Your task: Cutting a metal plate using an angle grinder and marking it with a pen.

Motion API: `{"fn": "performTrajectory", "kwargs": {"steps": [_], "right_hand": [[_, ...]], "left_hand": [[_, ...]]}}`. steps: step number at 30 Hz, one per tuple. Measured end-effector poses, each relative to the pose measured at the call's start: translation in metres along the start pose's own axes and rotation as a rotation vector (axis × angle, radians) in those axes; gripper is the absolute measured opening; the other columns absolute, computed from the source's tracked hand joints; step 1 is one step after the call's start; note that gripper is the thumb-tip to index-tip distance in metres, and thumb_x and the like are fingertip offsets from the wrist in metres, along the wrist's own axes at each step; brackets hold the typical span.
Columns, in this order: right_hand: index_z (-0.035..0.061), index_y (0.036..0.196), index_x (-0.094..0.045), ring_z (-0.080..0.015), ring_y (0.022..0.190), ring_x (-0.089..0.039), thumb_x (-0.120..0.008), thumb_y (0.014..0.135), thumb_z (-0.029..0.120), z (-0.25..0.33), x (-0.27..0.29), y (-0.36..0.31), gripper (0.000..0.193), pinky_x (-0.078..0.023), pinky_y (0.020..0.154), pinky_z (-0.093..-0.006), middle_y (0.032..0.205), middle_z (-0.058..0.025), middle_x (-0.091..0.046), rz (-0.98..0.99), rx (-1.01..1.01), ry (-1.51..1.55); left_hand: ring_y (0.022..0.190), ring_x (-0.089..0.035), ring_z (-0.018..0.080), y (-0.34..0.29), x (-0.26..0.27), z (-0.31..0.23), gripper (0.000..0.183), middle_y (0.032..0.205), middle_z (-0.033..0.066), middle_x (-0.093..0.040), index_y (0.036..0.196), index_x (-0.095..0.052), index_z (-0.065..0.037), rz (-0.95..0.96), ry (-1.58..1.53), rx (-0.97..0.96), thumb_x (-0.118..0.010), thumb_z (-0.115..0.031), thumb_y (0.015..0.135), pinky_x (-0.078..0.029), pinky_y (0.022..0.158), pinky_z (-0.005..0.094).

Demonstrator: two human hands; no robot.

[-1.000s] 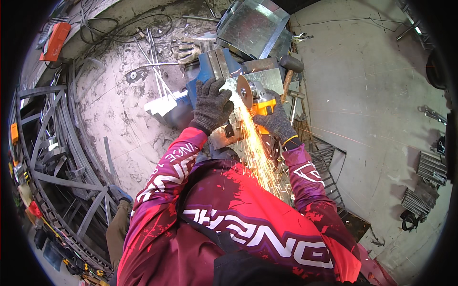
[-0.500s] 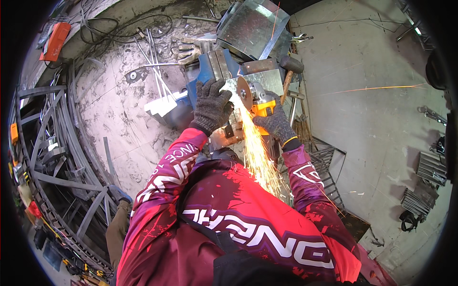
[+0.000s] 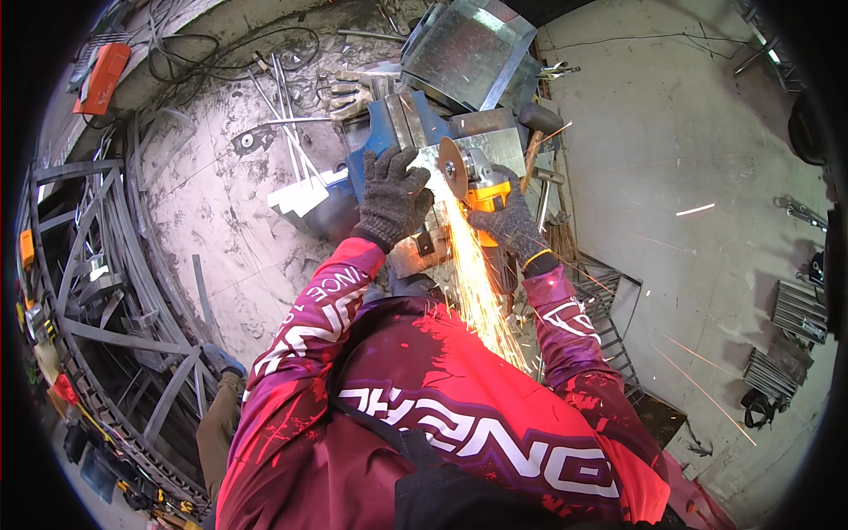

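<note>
Pointing lengthwise away, the grinder (image 3: pixel 488 197) (disc (image 3: pixel 451 170) leftward) sparks.

New stray sparks (image 3: pixel 695 209) well right of the grinder (image 3: pixel 488 198), one beside the mallet (image 3: pixel 541 118)

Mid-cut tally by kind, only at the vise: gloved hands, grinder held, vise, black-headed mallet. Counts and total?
Gloved left hand, gloved right hand: 2
Held grinder: 1
Blue vise: 1
Black-headed mallet: 1
Total: 5
</note>
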State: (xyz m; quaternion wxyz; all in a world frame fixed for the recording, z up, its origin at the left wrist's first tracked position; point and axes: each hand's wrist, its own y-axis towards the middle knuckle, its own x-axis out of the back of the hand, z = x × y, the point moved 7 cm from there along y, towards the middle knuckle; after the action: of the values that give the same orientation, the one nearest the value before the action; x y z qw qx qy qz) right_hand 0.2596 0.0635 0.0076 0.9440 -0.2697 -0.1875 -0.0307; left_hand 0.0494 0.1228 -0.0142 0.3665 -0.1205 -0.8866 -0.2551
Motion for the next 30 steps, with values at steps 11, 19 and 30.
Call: {"fn": "performTrajectory", "kwargs": {"steps": [11,19,30], "right_hand": [[0.0158,0.147,-0.036,-0.0222,0.099,-0.063,-0.085,0.069,0.003,-0.002,-0.001,0.001,0.094,-0.057,0.085,-0.0382,0.116,-0.0084,-0.062,-0.006,-0.004,0.041],[0.0146,0.148,-0.035,-0.0220,0.099,-0.064,-0.086,0.069,0.004,0.003,-0.001,0.002,0.094,-0.057,0.085,-0.0375,0.117,-0.0084,-0.062,0.012,0.013,0.063],[0.0178,0.144,-0.039,-0.0210,0.098,-0.063,-0.083,0.070,0.007,0.002,-0.003,0.003,0.087,-0.056,0.085,-0.0361,0.116,-0.0078,-0.062,0.005,0.004,0.049]], "left_hand": [[0.131,-0.044,0.0398,0.000,0.002,-0.002,0.039,0.133,0.0141,-0.054,0.102,-0.069,-0.015,0.011,0.007,-0.006,-0.077,-0.026,0.066,-0.024,0.113,0.0693],[0.131,-0.044,0.0400,0.001,0.001,-0.002,0.039,0.134,0.0141,-0.054,0.102,-0.069,-0.015,0.002,-0.010,-0.010,-0.077,-0.026,0.066,-0.024,0.113,0.0688],[0.131,-0.044,0.0397,0.000,0.003,-0.004,0.039,0.133,0.0146,-0.055,0.102,-0.069,-0.014,0.018,-0.008,-0.003,-0.078,-0.026,0.066,-0.024,0.113,0.0677]]}}
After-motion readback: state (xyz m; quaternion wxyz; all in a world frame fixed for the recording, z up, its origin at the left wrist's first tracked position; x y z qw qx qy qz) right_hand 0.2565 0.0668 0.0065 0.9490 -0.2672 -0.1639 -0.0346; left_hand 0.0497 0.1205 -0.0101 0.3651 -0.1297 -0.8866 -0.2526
